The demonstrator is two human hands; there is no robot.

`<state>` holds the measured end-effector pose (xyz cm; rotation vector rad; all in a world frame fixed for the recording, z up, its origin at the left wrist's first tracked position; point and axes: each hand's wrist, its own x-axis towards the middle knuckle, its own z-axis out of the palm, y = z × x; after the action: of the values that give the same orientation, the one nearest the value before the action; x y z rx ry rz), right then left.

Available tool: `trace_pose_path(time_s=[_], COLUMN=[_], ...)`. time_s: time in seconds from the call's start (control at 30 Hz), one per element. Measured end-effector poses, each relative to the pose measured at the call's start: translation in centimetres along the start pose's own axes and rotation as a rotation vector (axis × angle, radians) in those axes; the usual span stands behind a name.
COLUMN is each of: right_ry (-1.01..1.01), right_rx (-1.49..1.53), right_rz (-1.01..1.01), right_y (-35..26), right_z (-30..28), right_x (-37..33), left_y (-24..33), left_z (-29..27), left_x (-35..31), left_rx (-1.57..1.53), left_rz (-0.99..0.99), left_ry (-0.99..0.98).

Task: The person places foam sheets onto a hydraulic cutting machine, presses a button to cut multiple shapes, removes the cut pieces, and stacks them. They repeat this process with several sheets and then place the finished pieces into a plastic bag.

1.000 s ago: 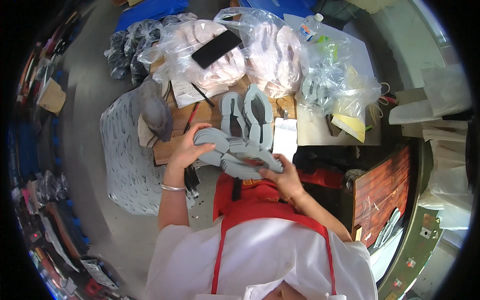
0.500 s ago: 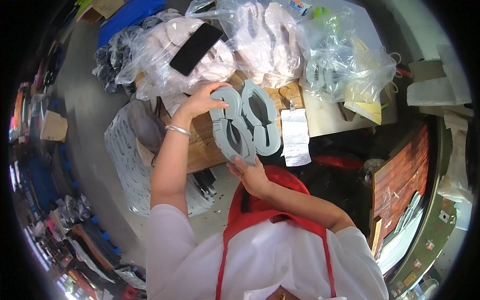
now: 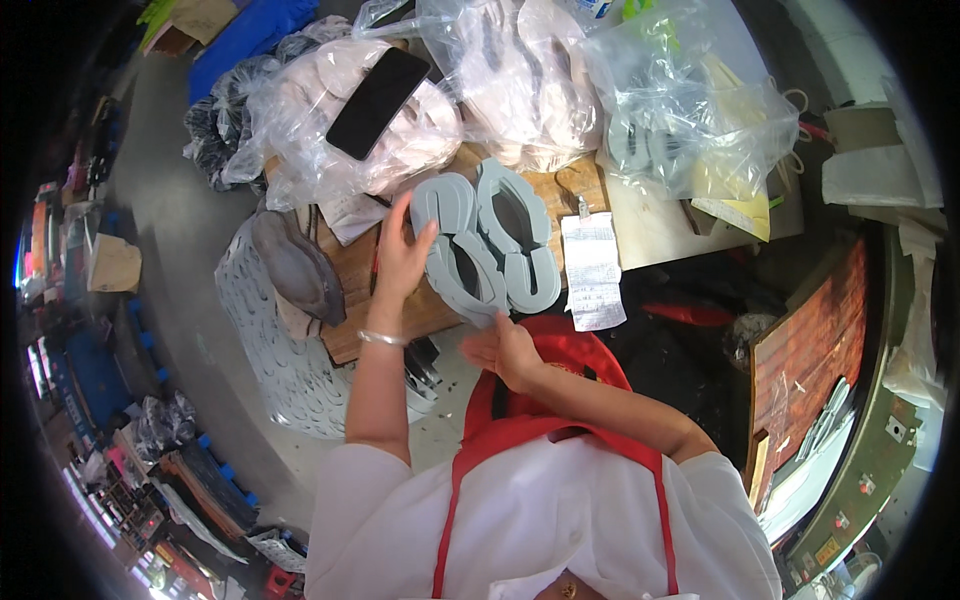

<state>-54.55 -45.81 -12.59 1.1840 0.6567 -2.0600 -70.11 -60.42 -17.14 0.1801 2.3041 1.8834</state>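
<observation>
Two stacks of grey shoe-sole-shaped pieces lie side by side on the wooden board, the left stack (image 3: 445, 203) and the right stack (image 3: 540, 272). Each has a rounded solid part and a hollow ring-like part. My left hand (image 3: 402, 255) is beside the left stack's outer edge, fingers stretched and thumb apart, holding nothing. At the near end of that stack, my right hand (image 3: 512, 352) has its fingers extended and its thumb close to the edge; whether it touches is unclear.
A black phone (image 3: 378, 103) rests on a clear plastic bag (image 3: 300, 125) of pale pieces. Further bags stand along the back. A clipped paper slip (image 3: 593, 270) hangs at the board's right. Left of the board are a dark grey sole-shaped piece (image 3: 295, 265) and a perforated grey sheet (image 3: 275, 350).
My left hand has let go of the far end of the left stack and come nearer to me. My right hand's fingers have come off the near end and straightened.
</observation>
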Motion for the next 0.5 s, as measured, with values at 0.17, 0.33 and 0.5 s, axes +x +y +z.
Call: trace_pose_path(time_s=[0.17, 0.33, 0.5], right_ry=[0.143, 0.216, 0.178], right_rx=[-0.161, -0.436, -0.61], right_rz=[0.13, 0.017, -0.294], right_y=[-0.7, -2.0, -1.1], right_z=[-0.3, -0.8, -1.4], right_x=[-0.7, -1.3, -0.5], left_y=[-0.1, -0.4, -0.3], left_z=[2.3, 2.7, 2.2], left_x=[-4.8, -4.7, -4.6], left_rx=[-0.067, 0.136, 0.168], left_rz=[-0.082, -0.107, -0.036], left_ry=[0.043, -0.082, -0.161])
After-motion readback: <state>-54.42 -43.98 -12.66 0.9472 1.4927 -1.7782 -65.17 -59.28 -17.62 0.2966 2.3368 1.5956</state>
